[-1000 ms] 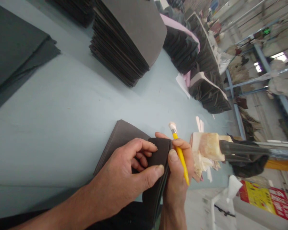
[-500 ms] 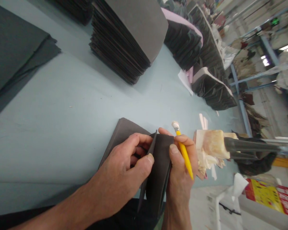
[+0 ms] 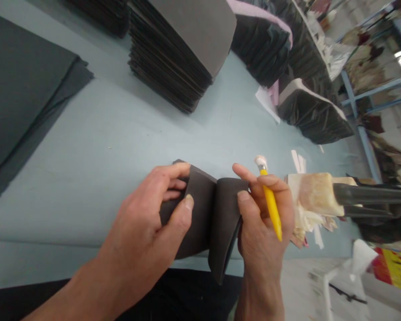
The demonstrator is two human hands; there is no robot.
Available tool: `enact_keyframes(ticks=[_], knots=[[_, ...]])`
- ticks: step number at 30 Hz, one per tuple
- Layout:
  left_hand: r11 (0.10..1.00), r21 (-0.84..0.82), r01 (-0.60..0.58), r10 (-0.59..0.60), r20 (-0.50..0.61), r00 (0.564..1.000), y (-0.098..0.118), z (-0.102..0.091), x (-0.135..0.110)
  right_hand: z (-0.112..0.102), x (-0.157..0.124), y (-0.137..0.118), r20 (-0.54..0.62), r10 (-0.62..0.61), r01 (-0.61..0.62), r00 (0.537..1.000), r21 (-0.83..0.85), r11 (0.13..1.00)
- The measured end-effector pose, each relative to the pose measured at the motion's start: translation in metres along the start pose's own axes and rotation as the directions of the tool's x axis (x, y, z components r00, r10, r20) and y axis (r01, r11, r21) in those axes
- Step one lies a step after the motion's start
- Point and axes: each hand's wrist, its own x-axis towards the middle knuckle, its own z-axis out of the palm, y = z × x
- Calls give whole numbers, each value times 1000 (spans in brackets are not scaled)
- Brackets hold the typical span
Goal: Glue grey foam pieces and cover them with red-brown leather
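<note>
Dark grey fabric pieces (image 3: 200, 209) lie spread like an opened booklet near the table's front edge. My left hand (image 3: 153, 209) pinches the left leaf between thumb and fingers. On the other side, my right hand (image 3: 263, 214) is closed on the right-hand leaf (image 3: 229, 209), its thumb pressing the top face. A yellow glue brush (image 3: 270, 196) with whitish, coated bristles is also tucked between the right hand's fingers, bristles pointing away from me. Part of the lower layers is hidden behind the left fingers.
A tall stack of dark grey pieces (image 3: 194, 40) stands at the back of the pale table (image 3: 120, 125). Dark folded cloth (image 3: 23, 98) lies left. A stained cream block (image 3: 316, 194) with a dark bar sits right, near scraps. Bundles (image 3: 314, 111) line the far side.
My left hand has moved left, laying open the leaf that stood upright between my hands. The right hand keeps its hold on fabric and brush. The view has shifted slightly.
</note>
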Motion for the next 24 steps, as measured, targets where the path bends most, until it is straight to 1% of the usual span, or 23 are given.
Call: enact_keyframes(ticks=[2,3,4,6,7,9,10,13,16,18,20,22,24], knots=[[990,112,-81,94,-110,990,4,-5,-4,-1,0,0,-4,10,-10,1000,-10,1000],[987,126,-99,115,-120,986,7,-7,-5,-1,0,0,-5,18,-19,1000,-17,1000],[988,117,-101,112,-93,989,10,-7,-7,-1,0,0,-4,23,-23,1000,-22,999],[994,76,-74,72,31,997,15,-3,-11,1,0,0,1,9,-9,1000,-32,999],[996,68,-54,47,102,994,17,0,-14,2,0,0,6,-10,10,1000,-35,999],[995,95,-8,-12,206,978,18,7,-18,5,1,1,21,-60,60,998,-38,997],[993,120,7,-35,232,972,18,10,-20,7,1,1,27,-79,80,996,-38,996],[983,179,32,-78,258,963,16,14,-22,14,2,1,45,-96,96,994,-7,995],[989,130,73,-109,292,950,15,13,-17,15,0,0,19,-145,145,989,5,989],[990,81,115,-134,294,946,14,11,-11,11,-2,2,-15,-206,206,978,-28,978],[986,76,147,-163,278,947,13,10,-4,2,-5,7,-35,-262,258,964,-89,962],[982,90,167,-186,278,942,11,9,1,-10,-10,15,-43,-292,283,956,-147,948],[978,119,173,-200,276,940,10,9,5,-22,-15,24,-54,-288,275,956,-170,946]])
